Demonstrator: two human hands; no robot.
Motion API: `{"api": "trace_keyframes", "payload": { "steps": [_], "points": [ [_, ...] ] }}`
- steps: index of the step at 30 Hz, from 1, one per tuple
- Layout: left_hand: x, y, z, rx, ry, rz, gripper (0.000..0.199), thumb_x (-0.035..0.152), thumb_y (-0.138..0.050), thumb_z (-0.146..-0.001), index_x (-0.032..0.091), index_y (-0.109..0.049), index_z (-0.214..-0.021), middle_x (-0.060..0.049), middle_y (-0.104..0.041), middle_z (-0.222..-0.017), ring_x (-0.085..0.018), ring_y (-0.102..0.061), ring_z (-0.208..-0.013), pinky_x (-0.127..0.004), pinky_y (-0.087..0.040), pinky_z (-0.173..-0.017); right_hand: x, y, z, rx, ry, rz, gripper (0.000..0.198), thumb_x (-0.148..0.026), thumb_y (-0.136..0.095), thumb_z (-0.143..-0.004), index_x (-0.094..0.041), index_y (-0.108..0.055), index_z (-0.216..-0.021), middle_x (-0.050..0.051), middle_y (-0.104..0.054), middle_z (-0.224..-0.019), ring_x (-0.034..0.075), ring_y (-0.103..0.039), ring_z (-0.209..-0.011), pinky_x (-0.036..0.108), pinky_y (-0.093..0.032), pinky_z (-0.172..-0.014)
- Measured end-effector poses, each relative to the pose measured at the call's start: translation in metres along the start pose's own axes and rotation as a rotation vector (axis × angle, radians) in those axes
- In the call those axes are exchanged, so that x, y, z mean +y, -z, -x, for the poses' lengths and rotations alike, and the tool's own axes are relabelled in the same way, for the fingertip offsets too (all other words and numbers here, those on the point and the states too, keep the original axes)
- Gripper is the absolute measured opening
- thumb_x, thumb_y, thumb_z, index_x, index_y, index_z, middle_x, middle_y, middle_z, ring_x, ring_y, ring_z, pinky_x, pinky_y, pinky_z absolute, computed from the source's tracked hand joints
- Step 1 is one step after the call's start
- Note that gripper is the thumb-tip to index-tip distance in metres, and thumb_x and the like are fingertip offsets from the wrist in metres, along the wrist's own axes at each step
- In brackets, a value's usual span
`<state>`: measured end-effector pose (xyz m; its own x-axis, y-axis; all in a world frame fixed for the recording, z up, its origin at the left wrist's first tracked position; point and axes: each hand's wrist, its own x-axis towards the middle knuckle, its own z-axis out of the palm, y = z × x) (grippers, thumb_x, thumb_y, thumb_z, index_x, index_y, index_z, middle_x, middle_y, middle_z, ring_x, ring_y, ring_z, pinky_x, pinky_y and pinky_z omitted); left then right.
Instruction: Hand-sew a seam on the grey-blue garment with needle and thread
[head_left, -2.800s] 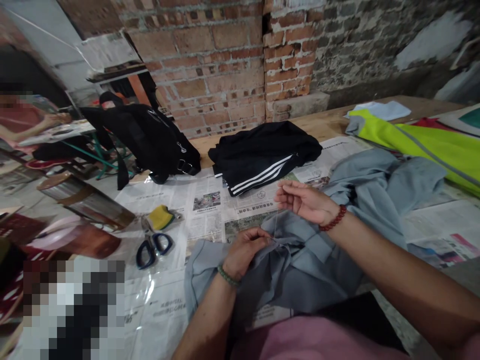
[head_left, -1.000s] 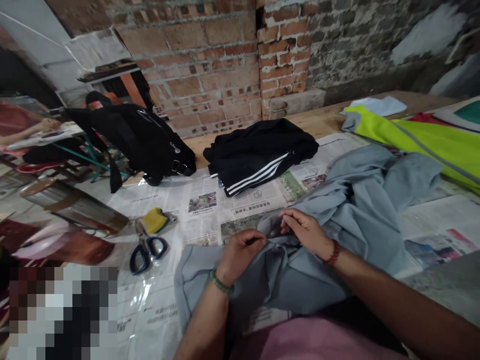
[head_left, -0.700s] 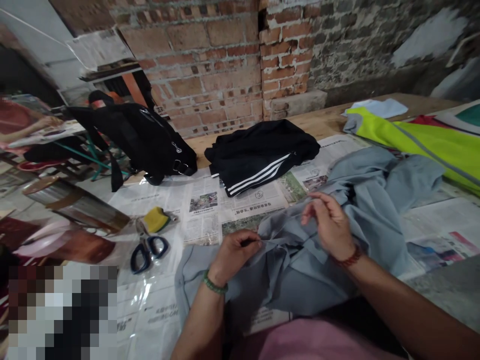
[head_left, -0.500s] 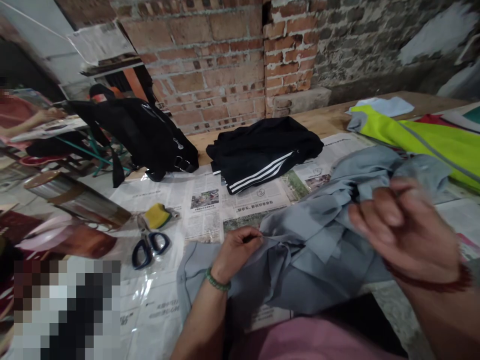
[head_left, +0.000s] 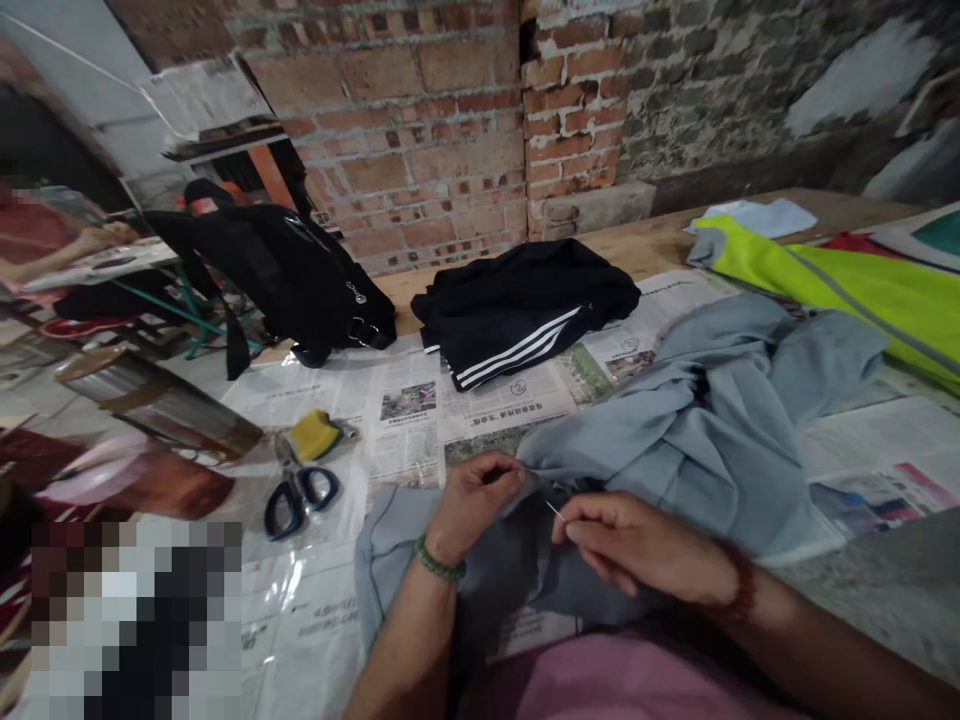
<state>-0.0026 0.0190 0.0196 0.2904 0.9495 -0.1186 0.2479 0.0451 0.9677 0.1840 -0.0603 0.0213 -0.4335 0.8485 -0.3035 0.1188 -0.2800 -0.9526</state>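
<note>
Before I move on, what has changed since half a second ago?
The right hand has swung leftward and down, toward the left hand; a needle now shows at its fingertips. The left hand still pinches the gray cloth; the scissors and yellow sponge lie as before.

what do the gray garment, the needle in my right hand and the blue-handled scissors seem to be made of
Crumpled gray garment: probably woven fabric, matte, falling in soft folds.
Thin straight needle in your right hand: likely metal, given its pale, bright line.
Blue-handled scissors: grayish blades, apparently metal; smooth dark-blue handles, perhaps plastic.
</note>
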Motion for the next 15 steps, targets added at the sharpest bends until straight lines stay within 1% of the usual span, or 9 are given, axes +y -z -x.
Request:
{"api": "trace_keyframes", "payload": {
  "steps": [2, 4, 7, 12, 13, 15],
  "points": [
    [0.0, 0.0, 0.001, 0.01, -0.03, -0.001, 0.006, 0.021, -0.065, -0.063, 0.016, -0.066, -0.062, 0.002, -0.058, -0.058, -0.01, -0.048, -0.055, -0.02, -0.038, -0.052, 0.007, -0.01, -0.013, 0.085, -0.026, 0.007, 0.023, -0.038, -0.046, -0.081, -0.019, -0.059, -0.084, -0.007, -0.044, -0.046, 0.004, -0.033, -0.031, 0.016, -0.025, -0.032],
    [0.0, 0.0, 0.001, 0.006, -0.048, -0.011, 0.005, 0.021, -0.066, -0.063, 0.016, -0.066, -0.062, 0.002, -0.059, -0.059, -0.01, -0.049, -0.055, -0.02, -0.039, -0.053, 0.012, -0.016, -0.022, 0.153, -0.044, -0.006, 0.021, -0.035, -0.044, -0.081, -0.019, -0.058, -0.086, -0.008, -0.042, -0.046, 0.004, -0.031, -0.03, 0.015, -0.024, -0.031],
    [-0.001, 0.001, 0.001, -0.007, -0.069, -0.042, 0.006, 0.022, -0.065, -0.064, 0.016, -0.066, -0.064, 0.001, -0.059, -0.059, -0.01, -0.049, -0.056, -0.021, -0.039, -0.052, 0.015, -0.018, -0.029, 0.185, -0.047, -0.02, 0.021, -0.032, -0.042, -0.082, -0.018, -0.057, -0.086, -0.009, -0.042, -0.045, 0.003, -0.03, -0.029, 0.014, -0.024, -0.03],
    [0.001, 0.001, 0.001, 0.001, -0.084, -0.05, 0.006, 0.022, -0.066, -0.064, 0.017, -0.067, -0.065, 0.0, -0.061, -0.062, -0.011, -0.051, -0.057, -0.021, -0.041, -0.055, 0.01, -0.015, -0.029, 0.166, -0.018, -0.022, 0.02, -0.032, -0.045, -0.082, -0.018, -0.058, -0.084, -0.008, -0.042, -0.045, 0.003, -0.031, -0.03, 0.014, -0.023, -0.03],
    [0.001, 0.0, 0.001, 0.004, -0.077, -0.046, 0.006, 0.023, -0.066, -0.064, 0.017, -0.067, -0.065, 0.0, -0.061, -0.062, -0.011, -0.052, -0.058, -0.021, -0.041, -0.056, 0.008, -0.013, -0.028, 0.138, -0.005, -0.059, 0.019, -0.033, -0.047, -0.082, -0.017, -0.058, -0.084, -0.008, -0.043, -0.045, 0.003, -0.032, -0.031, 0.014, -0.024, -0.031],
    [0.002, 0.0, 0.001, 0.021, -0.048, -0.04, 0.007, 0.023, -0.065, -0.064, 0.016, -0.067, -0.063, 0.0, -0.061, -0.061, -0.012, -0.052, -0.058, -0.021, -0.042, -0.056, 0.006, -0.006, -0.023, 0.05, 0.047, -0.214, 0.019, -0.035, -0.051, -0.08, -0.017, -0.059, -0.083, -0.008, -0.042, -0.043, 0.003, -0.032, -0.031, 0.015, -0.027, -0.034]
  ]
}}
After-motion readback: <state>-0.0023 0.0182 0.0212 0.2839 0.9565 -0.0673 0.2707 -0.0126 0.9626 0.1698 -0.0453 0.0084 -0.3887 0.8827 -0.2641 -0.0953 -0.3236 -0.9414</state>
